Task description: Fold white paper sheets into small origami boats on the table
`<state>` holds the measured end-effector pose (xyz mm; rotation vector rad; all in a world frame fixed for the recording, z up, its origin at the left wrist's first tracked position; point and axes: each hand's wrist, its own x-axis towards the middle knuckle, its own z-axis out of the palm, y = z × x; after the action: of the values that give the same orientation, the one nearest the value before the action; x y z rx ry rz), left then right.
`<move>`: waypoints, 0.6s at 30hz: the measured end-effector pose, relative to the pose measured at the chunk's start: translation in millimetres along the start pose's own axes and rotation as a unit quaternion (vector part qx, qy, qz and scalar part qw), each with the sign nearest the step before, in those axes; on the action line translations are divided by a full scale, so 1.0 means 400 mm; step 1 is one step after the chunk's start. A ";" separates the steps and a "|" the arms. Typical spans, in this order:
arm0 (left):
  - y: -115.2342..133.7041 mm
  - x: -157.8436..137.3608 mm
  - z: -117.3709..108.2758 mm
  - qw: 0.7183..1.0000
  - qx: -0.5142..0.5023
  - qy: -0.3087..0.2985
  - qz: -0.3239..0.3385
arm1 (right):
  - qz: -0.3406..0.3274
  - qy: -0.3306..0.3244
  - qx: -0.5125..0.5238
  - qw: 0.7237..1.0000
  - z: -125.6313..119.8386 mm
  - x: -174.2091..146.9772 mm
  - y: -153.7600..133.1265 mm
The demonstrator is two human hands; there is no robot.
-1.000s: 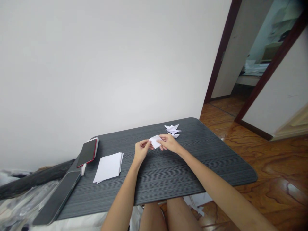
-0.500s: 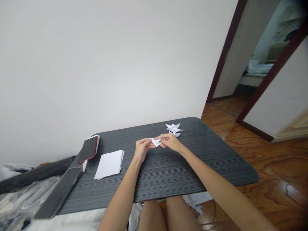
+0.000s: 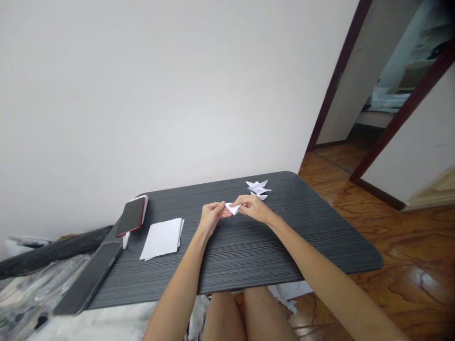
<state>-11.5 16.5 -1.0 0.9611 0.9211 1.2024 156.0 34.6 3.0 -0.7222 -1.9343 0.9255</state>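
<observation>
A small piece of folded white paper (image 3: pixel 233 209) is held above the dark table between both hands, its pointed corner toward me. My left hand (image 3: pixel 212 216) pinches its left side between thumb and fingers. On the opposite side, my right hand (image 3: pixel 250 208) grips the paper, the thumb lying across its upper face. The fingers cover much of the paper, so its full shape is hidden. Just beyond my right hand lie several folded paper figures (image 3: pixel 258 188) with pointed tips, close together.
A stack of white paper sheets (image 3: pixel 162 239) lies left on the dark table (image 3: pixel 249 265). Further left are a red-edged phone (image 3: pixel 131 218) on a white stand and a long dark device (image 3: pixel 88 278) at the table's edge. Paper scraps (image 3: pixel 289 303) lie below. A wall (image 3: pixel 159 94) stands behind.
The right thumb has shifted over the folded paper, and the paper's visible part looks a little narrower. Both hands keep their hold. The view has moved slightly.
</observation>
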 end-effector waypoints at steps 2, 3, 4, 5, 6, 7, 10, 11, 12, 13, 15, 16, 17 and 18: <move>-0.001 0.001 0.000 1.000 0.012 0.007 0.000 | -0.025 -0.004 -0.029 0.999 -0.003 0.000 -0.002; -0.001 0.001 -0.001 1.000 0.017 0.009 0.001 | -0.037 -0.008 -0.040 0.998 -0.004 -0.001 -0.004; -0.002 0.002 -0.001 1.000 0.020 0.009 0.004 | -0.048 -0.011 -0.050 0.998 -0.006 -0.001 -0.006; -0.004 0.003 -0.002 1.000 0.022 0.007 0.008 | -0.056 -0.014 -0.057 0.997 -0.007 -0.001 -0.007; -0.005 0.004 -0.004 1.000 0.023 0.005 0.012 | -0.063 -0.018 -0.062 0.996 -0.009 -0.002 -0.008; -0.006 0.004 -0.005 1.000 0.022 0.001 0.015 | -0.067 -0.022 -0.067 0.995 -0.010 -0.002 -0.009; -0.010 0.005 -0.009 0.999 0.026 -0.008 0.026 | -0.072 -0.031 -0.081 0.994 -0.012 -0.004 -0.012; -0.010 0.005 -0.009 0.999 0.033 -0.007 0.032 | -0.072 -0.032 -0.081 0.994 -0.012 -0.005 -0.014; -0.010 0.004 -0.010 0.998 0.044 -0.005 0.041 | -0.070 -0.032 -0.077 0.994 -0.012 -0.006 -0.015; -0.008 0.003 -0.009 0.997 0.058 -0.003 0.052 | -0.064 -0.030 -0.066 0.995 -0.011 -0.007 -0.017; -0.003 -0.001 -0.007 0.993 0.091 -0.002 0.074 | -0.035 -0.038 -0.016 0.999 -0.010 -0.008 -0.019; 0.000 -0.004 -0.005 0.991 0.107 -0.004 0.084 | -0.010 -0.047 0.019 0.999 -0.008 -0.007 -0.019; 0.003 -0.007 -0.003 0.988 0.120 -0.006 0.092 | 0.020 -0.054 0.054 0.997 -0.007 -0.007 -0.018; 0.006 -0.009 0.000 0.986 0.132 -0.005 0.099 | 0.054 -0.056 0.085 0.993 -0.004 -0.005 -0.015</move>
<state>-12.8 13.1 1.4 1.2956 1.0113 1.2596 157.7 30.1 7.8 -0.6923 -1.9001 1.2035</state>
